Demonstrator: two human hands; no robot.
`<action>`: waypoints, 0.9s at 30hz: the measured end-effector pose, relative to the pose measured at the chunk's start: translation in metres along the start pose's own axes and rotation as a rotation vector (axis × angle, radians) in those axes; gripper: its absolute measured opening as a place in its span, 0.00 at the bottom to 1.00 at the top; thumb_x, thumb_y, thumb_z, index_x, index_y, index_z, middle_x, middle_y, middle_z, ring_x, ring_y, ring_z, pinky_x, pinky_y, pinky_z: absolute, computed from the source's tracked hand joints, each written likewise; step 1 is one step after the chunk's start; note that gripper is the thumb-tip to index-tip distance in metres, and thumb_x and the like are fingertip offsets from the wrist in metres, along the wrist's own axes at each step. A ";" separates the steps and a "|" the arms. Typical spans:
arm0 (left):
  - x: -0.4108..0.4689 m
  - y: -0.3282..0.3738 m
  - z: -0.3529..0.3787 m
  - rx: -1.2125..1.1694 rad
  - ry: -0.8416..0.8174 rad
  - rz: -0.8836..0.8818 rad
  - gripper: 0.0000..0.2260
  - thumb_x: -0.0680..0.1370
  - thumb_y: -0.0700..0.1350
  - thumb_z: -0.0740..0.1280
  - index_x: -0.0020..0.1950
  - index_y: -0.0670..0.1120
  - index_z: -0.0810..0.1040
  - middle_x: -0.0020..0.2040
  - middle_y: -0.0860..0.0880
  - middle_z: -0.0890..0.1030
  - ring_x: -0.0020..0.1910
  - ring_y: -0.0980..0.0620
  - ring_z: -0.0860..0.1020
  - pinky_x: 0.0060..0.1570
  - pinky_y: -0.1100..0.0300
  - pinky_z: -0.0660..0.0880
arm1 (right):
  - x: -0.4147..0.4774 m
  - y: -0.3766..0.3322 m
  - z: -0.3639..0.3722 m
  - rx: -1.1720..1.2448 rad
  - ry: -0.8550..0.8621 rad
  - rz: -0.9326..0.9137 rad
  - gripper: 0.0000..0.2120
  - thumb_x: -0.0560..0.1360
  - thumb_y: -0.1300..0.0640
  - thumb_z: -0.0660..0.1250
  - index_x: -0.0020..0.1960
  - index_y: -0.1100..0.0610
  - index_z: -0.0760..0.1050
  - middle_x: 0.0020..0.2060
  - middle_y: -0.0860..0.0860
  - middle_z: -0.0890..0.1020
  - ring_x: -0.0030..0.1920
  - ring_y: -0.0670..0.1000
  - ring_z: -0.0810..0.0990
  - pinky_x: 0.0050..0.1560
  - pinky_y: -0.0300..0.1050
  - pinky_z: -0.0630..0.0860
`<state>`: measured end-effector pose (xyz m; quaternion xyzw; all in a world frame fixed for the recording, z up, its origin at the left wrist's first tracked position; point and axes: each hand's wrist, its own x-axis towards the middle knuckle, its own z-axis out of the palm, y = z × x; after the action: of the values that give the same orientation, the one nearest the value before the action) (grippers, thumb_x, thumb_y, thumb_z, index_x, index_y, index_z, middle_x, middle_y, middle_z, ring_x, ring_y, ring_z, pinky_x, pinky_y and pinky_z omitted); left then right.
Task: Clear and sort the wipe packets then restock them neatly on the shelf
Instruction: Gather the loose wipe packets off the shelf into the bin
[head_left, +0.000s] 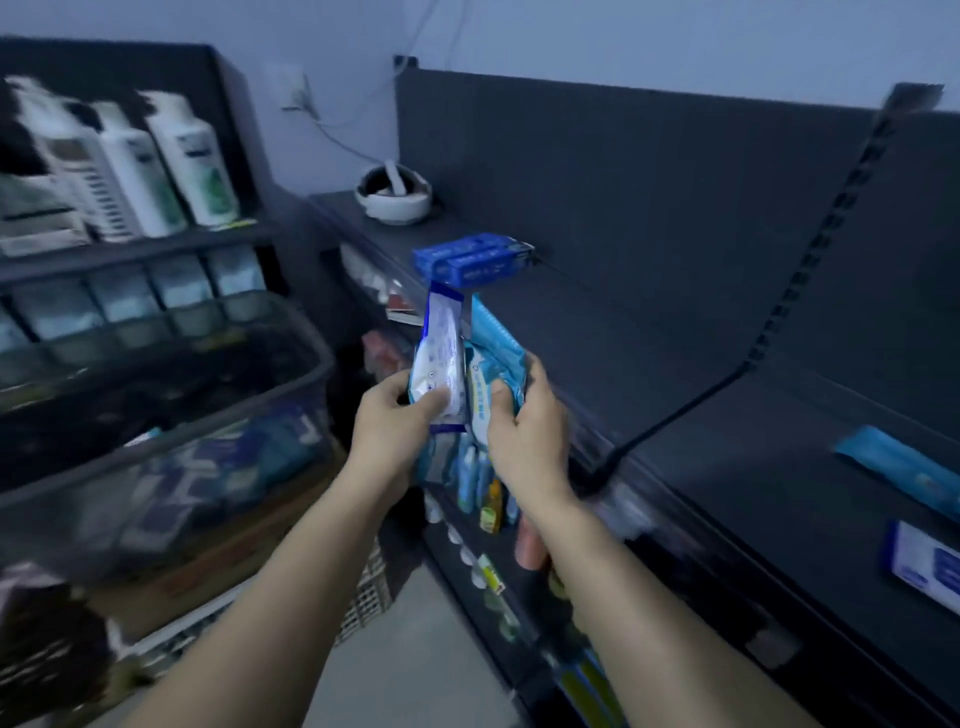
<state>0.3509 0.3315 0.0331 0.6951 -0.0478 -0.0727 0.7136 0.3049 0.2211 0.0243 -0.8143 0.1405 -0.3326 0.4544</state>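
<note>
Head view: just in front of the shelf (675, 374), a white-and-blue wipe packet (439, 358) is pinched at its lower end by the left hand (392, 421), and a light-blue wipe packet (496, 358) is gripped low by the right hand (524, 421). Both are held upright, side by side and touching. They are judged light, soft and slick, so a hold across the padded middle is advised rather than at the thin seam. Farther back on the shelf, dark blue packs (472, 260) are seen.

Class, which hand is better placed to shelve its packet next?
Probably the right hand: gripping the light-blue packet, it sits beside the shelf; the left hand, holding the white packet, is farther away.
</note>
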 end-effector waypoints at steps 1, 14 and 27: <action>0.006 0.001 -0.022 -0.003 0.025 -0.006 0.06 0.76 0.37 0.67 0.45 0.46 0.81 0.43 0.41 0.85 0.41 0.42 0.82 0.45 0.44 0.79 | -0.001 -0.009 0.020 0.012 -0.029 -0.003 0.17 0.79 0.62 0.62 0.67 0.57 0.71 0.57 0.53 0.81 0.56 0.54 0.78 0.47 0.32 0.64; 0.065 0.013 -0.243 0.073 0.278 0.009 0.06 0.77 0.40 0.67 0.45 0.51 0.81 0.44 0.44 0.85 0.44 0.42 0.83 0.50 0.40 0.79 | -0.008 -0.107 0.235 0.064 -0.355 -0.084 0.17 0.80 0.58 0.60 0.68 0.54 0.69 0.59 0.51 0.80 0.58 0.53 0.77 0.54 0.41 0.69; 0.173 -0.012 -0.352 0.359 0.440 -0.058 0.03 0.76 0.44 0.69 0.46 0.51 0.81 0.41 0.45 0.84 0.43 0.43 0.83 0.47 0.44 0.80 | 0.058 -0.114 0.387 -0.052 -0.668 -0.169 0.18 0.81 0.58 0.59 0.70 0.52 0.67 0.59 0.52 0.80 0.58 0.56 0.78 0.54 0.45 0.72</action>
<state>0.5802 0.6482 0.0053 0.8106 0.1162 0.0692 0.5698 0.5983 0.5031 0.0012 -0.8984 -0.0753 -0.0802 0.4252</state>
